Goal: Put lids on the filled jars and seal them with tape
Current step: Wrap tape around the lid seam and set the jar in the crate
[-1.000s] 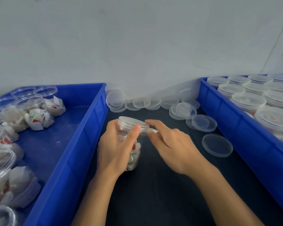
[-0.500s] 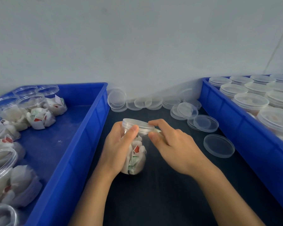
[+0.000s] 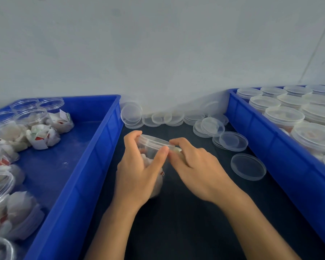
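Left hand (image 3: 139,173) grips a clear, round, lidded plastic jar (image 3: 154,147) while right hand (image 3: 193,166) pinches pale tape (image 3: 176,149) at its rim; steady pressing would likely seal best.

No text, brand, number or sign can be read anywhere. The white packets (image 3: 42,136) inside the open jars in the left blue bin (image 3: 86,166) carry small red and green printed patches, but these are too small and blurred to make out as letters. The clear lids (image 3: 248,167) on the desk bear no legible marking.
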